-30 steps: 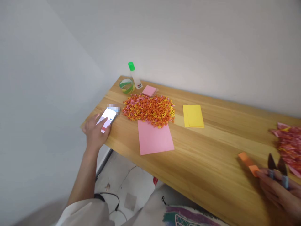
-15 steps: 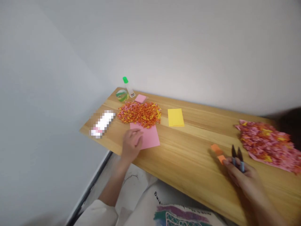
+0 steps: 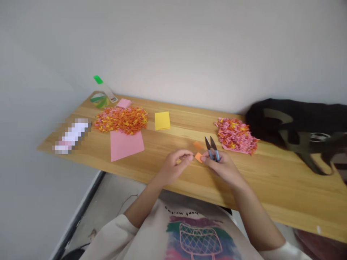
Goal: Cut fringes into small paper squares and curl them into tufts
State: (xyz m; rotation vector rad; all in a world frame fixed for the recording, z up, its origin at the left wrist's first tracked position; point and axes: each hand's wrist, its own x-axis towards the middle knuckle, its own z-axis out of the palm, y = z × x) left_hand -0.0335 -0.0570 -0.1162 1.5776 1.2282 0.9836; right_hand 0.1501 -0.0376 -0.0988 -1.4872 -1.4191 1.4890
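Observation:
My right hand pinches a small orange paper piece between thumb and finger. Thread snips with dark blades and blue handles rest in the same hand, blades pointing away from me. Close to the left of the paper is my left hand. Its thumb and forefinger come together, and whether anything is between them is too small to make out. Just beyond the fingers lies another orange piece. A heap of pink, orange and yellow paper bits sits beyond my right hand.
On the wooden table's left are a second paper-bit heap, a pink sheet, a pink pad, a glue bottle, a tape roll and a blurred-out phone-like object. Yellow paper lies mid-table; a black bag stands right.
My left hand has left the pink sheet and moved right, beside the orange paper in my right hand. The view has turned right, bringing the black bag into fuller sight.

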